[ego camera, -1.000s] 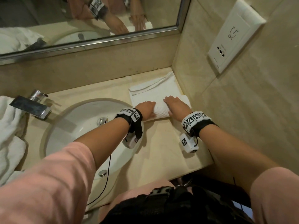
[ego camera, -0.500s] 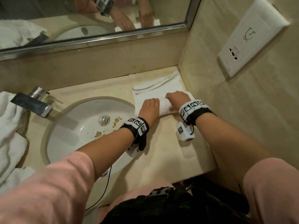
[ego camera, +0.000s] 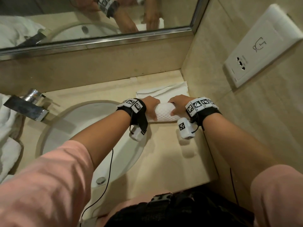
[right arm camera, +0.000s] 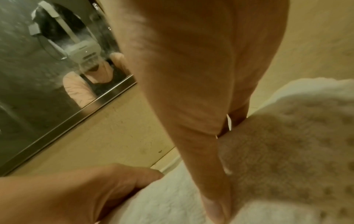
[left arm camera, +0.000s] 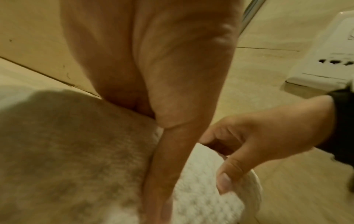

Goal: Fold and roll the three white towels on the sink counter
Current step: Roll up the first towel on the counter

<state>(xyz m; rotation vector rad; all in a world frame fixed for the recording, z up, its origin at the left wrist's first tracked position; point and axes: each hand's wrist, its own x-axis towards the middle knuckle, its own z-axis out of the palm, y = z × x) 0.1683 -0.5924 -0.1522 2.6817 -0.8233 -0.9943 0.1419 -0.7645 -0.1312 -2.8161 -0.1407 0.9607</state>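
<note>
A white waffle-textured towel point(ego camera: 164, 114) lies partly rolled on the counter's right side, in the corner by the side wall. Its flat unrolled end point(ego camera: 165, 92) stretches toward the back wall. My left hand point(ego camera: 151, 108) grips the roll's left end, fingers curled over the top. My right hand point(ego camera: 177, 105) grips the right end the same way. The left wrist view shows the roll point(left arm camera: 203, 197) under my left thumb, with the right hand point(left arm camera: 258, 136) across it. In the right wrist view the roll point(right arm camera: 287, 151) fills the lower right, and the left hand point(right arm camera: 76, 194) rests on it.
More white towels point(ego camera: 6, 128) are heaped at the far left beside the chrome faucet point(ego camera: 27, 105). The round sink basin point(ego camera: 78, 128) lies left of the roll. A socket panel point(ego camera: 262, 46) hangs on the right wall, and the mirror point(ego camera: 98, 13) spans the back.
Both hands have rolled the towel away from me toward the back wall. The roll is thicker and less flat towel shows beyond it.
</note>
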